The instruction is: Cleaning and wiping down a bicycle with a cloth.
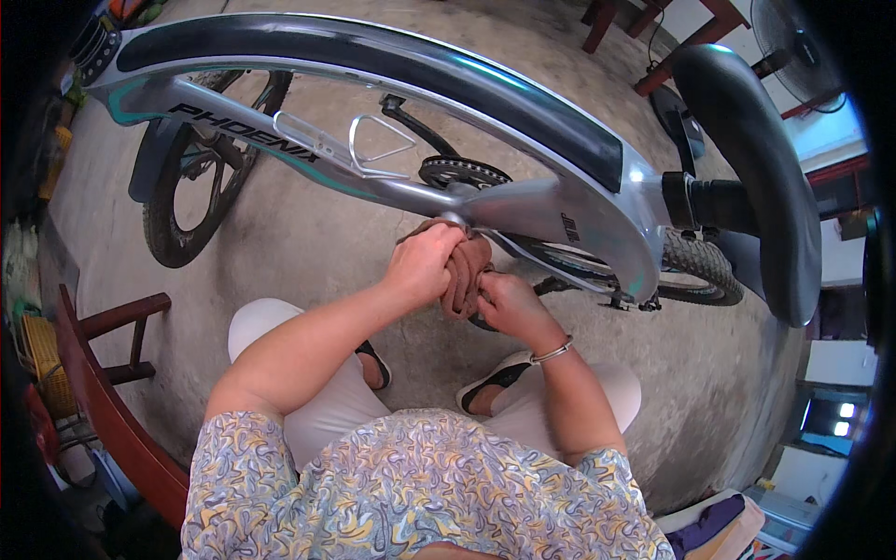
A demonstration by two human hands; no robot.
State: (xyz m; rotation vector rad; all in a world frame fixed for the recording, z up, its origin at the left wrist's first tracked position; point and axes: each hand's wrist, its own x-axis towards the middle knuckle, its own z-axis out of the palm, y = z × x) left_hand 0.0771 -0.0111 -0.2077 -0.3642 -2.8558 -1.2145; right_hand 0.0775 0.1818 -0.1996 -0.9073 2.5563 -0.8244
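A brown cloth (465, 273) is bunched between both hands, just below the bottom bracket of a silver Phoenix bicycle frame (514, 203). My left hand (425, 259) grips the cloth from the left, its knuckles close under the frame. On the cloth's right edge, the fingers of my right hand (511, 304) are closed. Behind the frame sits the chainring (464, 172) with one crank arm (427, 131) pointing up and left. A wire bottle cage (378, 145) is fixed to the down tube. The cloth hides whatever part lies under it.
The bicycle stands across my front, front wheel (203, 203) at left, rear wheel (693, 269) and black saddle (756, 175) at right. A dark red wooden bench (115, 413) is at lower left. An electric fan (798, 52) stands at upper right on the concrete floor (336, 280).
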